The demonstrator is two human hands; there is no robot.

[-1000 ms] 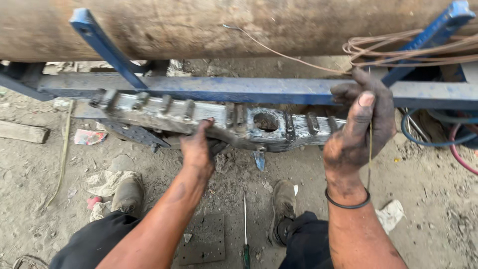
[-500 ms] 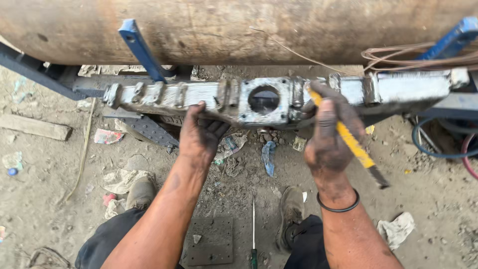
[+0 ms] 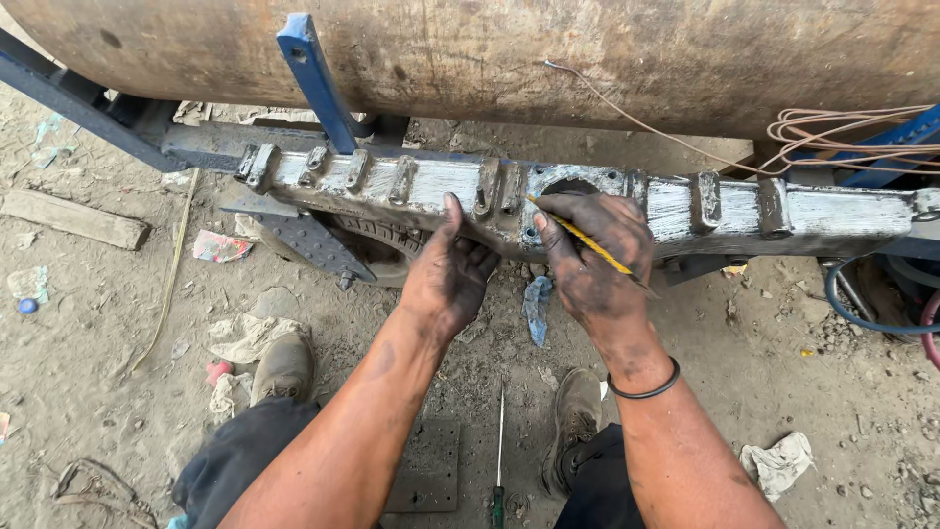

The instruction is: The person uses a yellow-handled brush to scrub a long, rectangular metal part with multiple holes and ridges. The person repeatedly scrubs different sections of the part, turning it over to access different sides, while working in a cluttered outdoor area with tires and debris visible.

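Observation:
A long, worn metal casting (image 3: 705, 211) with ribs and a round hole lies across in front of me, resting on a blue steel frame (image 3: 315, 78). My left hand (image 3: 448, 274), blackened with grease, grips the casting's lower edge from beneath, thumb up on its face. My right hand (image 3: 592, 260) is closed around a thin yellow-handled tool (image 3: 578, 235), whose tip points at the round hole (image 3: 568, 186). A dark band sits on my right wrist.
A big rusty tank (image 3: 509, 54) fills the top. Coiled wire (image 3: 842, 132) and hoses (image 3: 871, 309) lie at right. On the dirt ground are a screwdriver (image 3: 499, 460), a metal plate (image 3: 426, 470), rags, a wooden plank (image 3: 73, 217) and my two shoes.
My right hand turned the yellow tool so its tip now meets the round hole. My left hand closed up against the casting's lower edge. The view shifted slightly.

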